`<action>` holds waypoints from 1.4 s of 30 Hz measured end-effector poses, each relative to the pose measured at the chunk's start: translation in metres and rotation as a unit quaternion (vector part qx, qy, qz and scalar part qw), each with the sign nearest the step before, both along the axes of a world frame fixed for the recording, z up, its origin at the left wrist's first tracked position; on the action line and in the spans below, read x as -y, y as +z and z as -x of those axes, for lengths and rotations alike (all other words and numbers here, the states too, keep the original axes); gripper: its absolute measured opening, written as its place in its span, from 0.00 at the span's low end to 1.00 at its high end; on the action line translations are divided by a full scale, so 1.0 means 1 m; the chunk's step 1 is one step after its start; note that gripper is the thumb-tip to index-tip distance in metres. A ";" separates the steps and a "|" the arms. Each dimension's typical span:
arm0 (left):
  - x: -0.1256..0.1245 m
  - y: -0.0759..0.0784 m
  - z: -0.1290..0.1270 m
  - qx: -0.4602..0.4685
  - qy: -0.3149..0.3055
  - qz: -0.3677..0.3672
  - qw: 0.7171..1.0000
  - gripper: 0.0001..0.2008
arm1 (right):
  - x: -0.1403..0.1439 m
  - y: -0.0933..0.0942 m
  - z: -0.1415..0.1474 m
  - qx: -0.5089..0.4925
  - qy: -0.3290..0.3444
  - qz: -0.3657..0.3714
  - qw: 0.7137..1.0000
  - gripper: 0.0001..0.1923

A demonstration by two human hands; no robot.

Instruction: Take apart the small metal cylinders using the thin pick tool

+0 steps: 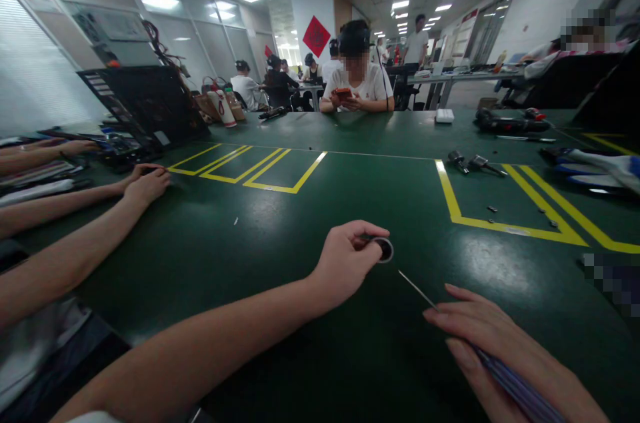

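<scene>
Near the middle of the head view, my left hand (345, 263) pinches a small round part with a silver rim and dark centre (386, 249) between thumb and fingers. At the lower right, my right hand (495, 343) is closed around a screwdriver (417, 289) with a thin metal shaft and a purplish handle. The shaft slants up and left; its tip stops just short of the round part, apart from it. What sits inside the round part is too dark to make out.
Yellow tape (297, 189) marks boxes on the green table (210, 236). Metal fittings (477, 163) and small pieces (553, 224) lie at right, near blue-white gloves (595, 169). A co-worker's hands (147, 183) rest at left. Another person (357, 79) sits opposite with a phone.
</scene>
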State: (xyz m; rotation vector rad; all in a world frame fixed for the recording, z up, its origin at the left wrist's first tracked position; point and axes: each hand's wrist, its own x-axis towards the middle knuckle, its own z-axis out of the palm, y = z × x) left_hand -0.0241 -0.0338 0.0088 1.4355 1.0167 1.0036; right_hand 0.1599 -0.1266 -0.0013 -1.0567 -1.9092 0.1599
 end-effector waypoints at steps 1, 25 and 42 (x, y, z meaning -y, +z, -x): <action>-0.012 0.003 0.001 0.019 0.010 0.007 1.000 0.10 | 0.000 0.001 -0.001 -0.018 -0.017 0.013 1.000 0.08; -0.165 -0.036 -0.028 -0.172 0.055 -0.279 0.943 0.18 | -0.146 0.002 0.000 -0.647 0.045 0.343 0.679 0.03; -0.154 -0.035 -0.027 -0.222 -0.049 -0.342 0.912 0.10 | -0.136 -0.017 0.010 -0.432 0.033 0.255 0.865 0.08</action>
